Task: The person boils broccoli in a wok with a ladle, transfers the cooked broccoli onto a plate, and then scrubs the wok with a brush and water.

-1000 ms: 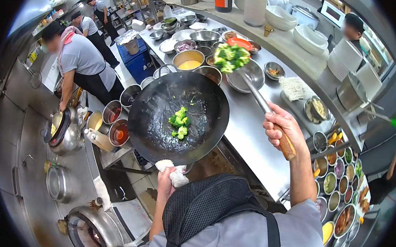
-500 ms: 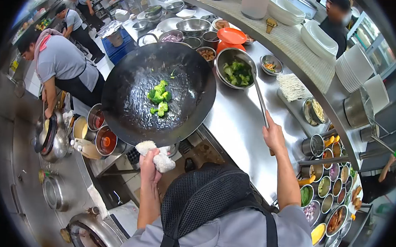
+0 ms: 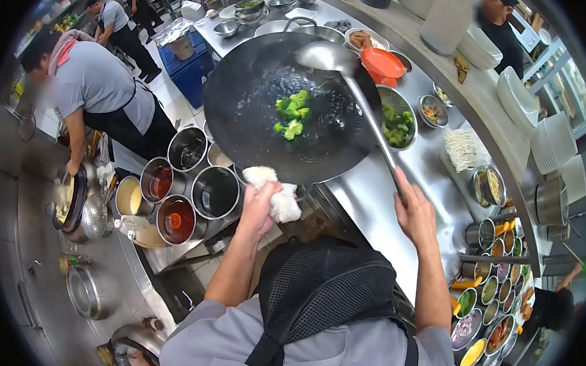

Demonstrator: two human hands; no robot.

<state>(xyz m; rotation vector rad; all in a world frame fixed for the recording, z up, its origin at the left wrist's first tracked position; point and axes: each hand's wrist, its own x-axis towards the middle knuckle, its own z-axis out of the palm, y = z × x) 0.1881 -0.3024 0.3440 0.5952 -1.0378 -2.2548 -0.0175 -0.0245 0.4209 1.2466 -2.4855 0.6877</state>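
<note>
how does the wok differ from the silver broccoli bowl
The wok is dark and wide; the bowl is silvery and much smaller. The left hand holds the wok with a white cloth, while no hand touches the bowl. The wok holds a small cluster of broccoli; the bowl holds a larger heap. Both are round and contain broccoli.

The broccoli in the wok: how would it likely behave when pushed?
The broccoli would probably slide easily, since the wok looks shiny around it. Its several small pieces may scatter, though their knobbly shape should limit rolling.
</note>
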